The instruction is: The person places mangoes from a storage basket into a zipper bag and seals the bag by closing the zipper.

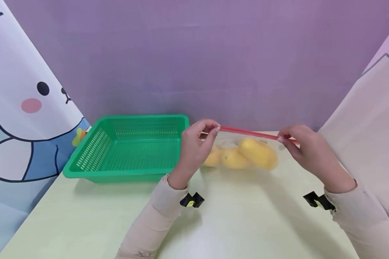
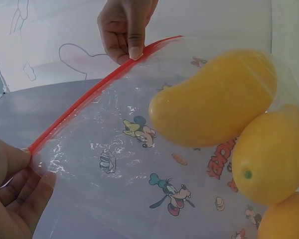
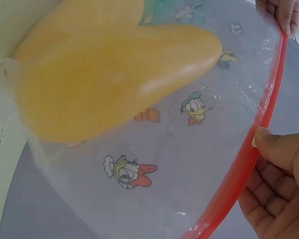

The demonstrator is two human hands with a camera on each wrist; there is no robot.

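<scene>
A clear zip bag (image 2: 104,194) printed with small cartoon figures hangs by its red zip strip (image 1: 249,133). Inside it lie several yellow mangoes (image 1: 259,154), bunched at the bottom of the bag. My left hand (image 1: 197,144) pinches one end of the red strip between thumb and fingers. Farther along the strip, near its other end, my right hand (image 1: 308,151) pinches it too, thumb on top in the right wrist view. The strip is stretched nearly straight between both hands. Whether the zip is sealed along its length I cannot tell.
A green plastic basket (image 1: 126,176) with perforated walls stands on the pale table (image 1: 233,223), left of the bag. Behind the table hangs a purple cloth (image 1: 214,64). Cartoon-printed cloths flank the left (image 1: 16,136) and right (image 1: 369,122) sides.
</scene>
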